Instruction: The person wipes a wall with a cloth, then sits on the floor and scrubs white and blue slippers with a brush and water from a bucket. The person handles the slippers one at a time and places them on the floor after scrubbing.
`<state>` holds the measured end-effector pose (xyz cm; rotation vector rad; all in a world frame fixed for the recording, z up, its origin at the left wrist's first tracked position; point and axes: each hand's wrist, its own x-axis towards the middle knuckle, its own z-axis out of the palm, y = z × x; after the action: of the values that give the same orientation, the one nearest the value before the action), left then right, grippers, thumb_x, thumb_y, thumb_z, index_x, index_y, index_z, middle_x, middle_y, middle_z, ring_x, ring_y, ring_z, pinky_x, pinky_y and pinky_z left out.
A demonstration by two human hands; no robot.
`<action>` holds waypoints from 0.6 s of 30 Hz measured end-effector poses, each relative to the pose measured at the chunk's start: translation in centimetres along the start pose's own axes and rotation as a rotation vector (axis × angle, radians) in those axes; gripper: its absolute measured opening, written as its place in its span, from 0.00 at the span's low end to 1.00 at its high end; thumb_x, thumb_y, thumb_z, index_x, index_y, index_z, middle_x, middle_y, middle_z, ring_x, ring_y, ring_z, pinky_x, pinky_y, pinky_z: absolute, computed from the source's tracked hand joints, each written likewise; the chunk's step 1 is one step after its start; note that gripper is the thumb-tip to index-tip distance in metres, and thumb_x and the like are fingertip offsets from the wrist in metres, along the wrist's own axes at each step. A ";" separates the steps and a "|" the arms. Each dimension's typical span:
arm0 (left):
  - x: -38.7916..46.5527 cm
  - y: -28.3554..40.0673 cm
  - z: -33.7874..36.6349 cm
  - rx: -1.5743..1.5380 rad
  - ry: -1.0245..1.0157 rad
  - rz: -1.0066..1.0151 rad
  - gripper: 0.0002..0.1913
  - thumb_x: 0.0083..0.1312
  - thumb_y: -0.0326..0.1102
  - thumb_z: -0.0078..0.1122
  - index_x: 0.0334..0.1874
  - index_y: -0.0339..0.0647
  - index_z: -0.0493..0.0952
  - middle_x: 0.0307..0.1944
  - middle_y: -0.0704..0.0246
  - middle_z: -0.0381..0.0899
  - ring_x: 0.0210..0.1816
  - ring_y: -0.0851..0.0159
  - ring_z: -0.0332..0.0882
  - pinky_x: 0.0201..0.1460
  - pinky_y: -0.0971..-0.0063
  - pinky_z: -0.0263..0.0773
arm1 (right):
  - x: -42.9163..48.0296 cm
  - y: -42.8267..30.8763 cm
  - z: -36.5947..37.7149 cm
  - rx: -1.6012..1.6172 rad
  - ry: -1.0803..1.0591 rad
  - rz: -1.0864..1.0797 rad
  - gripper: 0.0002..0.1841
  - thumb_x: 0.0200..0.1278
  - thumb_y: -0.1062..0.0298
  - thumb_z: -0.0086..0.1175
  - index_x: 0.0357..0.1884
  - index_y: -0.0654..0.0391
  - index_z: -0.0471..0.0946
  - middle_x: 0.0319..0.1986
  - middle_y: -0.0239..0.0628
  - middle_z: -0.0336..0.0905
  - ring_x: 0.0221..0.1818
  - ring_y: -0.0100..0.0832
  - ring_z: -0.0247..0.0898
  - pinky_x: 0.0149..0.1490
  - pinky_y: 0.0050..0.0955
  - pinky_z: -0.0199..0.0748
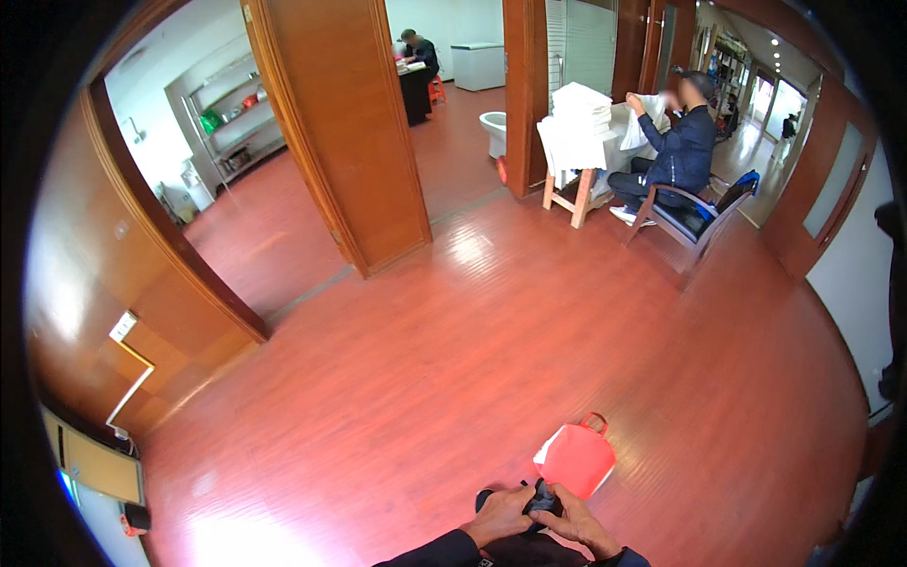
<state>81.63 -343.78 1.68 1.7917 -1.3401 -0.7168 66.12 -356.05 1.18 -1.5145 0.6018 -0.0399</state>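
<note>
At the bottom centre of the head view, my left hand [502, 515] and my right hand [575, 522] meet around a small dark, crumpled item [543, 499]. What it is exactly, I cannot tell; it looks like dark fabric or plastic. Both hands have their fingers closed on it. Just beyond my right hand, a red bag [577, 457] with a looped handle lies on the reddish wood-look floor [397, 368]. Part of a dark shoe shows beside my left hand.
A seated person [677, 152] holds white cloth beside a stack of folded white cloths [582, 110] on a wooden-legged stand. An armchair [691, 212] is at that person's side. Another person [421, 55] sits at a table in the far room. Door frames and a wall socket [123, 325] stand left.
</note>
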 end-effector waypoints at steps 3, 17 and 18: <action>1.7 -0.4 0.7 0.022 -0.066 0.003 0.12 0.53 0.34 0.64 0.36 0.37 0.74 0.34 0.52 0.80 0.39 0.42 0.80 0.48 0.51 0.74 | 0.2 -0.7 -1.1 -0.142 0.063 0.079 0.28 0.62 0.58 0.70 0.56 0.65 0.72 0.43 0.48 0.81 0.48 0.34 0.79 0.52 0.36 0.76; 2.9 -2.8 -0.1 -0.077 0.004 -0.087 0.14 0.52 0.32 0.67 0.39 0.36 0.75 0.34 0.53 0.81 0.41 0.42 0.81 0.44 0.51 0.76 | 4.0 -4.2 -2.1 -0.404 -0.063 -0.018 0.27 0.62 0.52 0.67 0.53 0.62 0.72 0.39 0.52 0.79 0.42 0.50 0.79 0.46 0.43 0.76; 3.3 -2.8 0.3 -0.079 0.019 -0.066 0.15 0.54 0.35 0.67 0.40 0.37 0.76 0.34 0.52 0.81 0.39 0.41 0.81 0.42 0.50 0.75 | 4.1 -4.1 -2.7 -0.394 -0.067 -0.035 0.27 0.62 0.53 0.67 0.53 0.62 0.72 0.38 0.51 0.79 0.41 0.48 0.79 0.46 0.42 0.76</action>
<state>83.75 -346.57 -0.81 1.7823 -1.2283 -0.7759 69.94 -360.43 3.83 -1.8996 0.5506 0.1082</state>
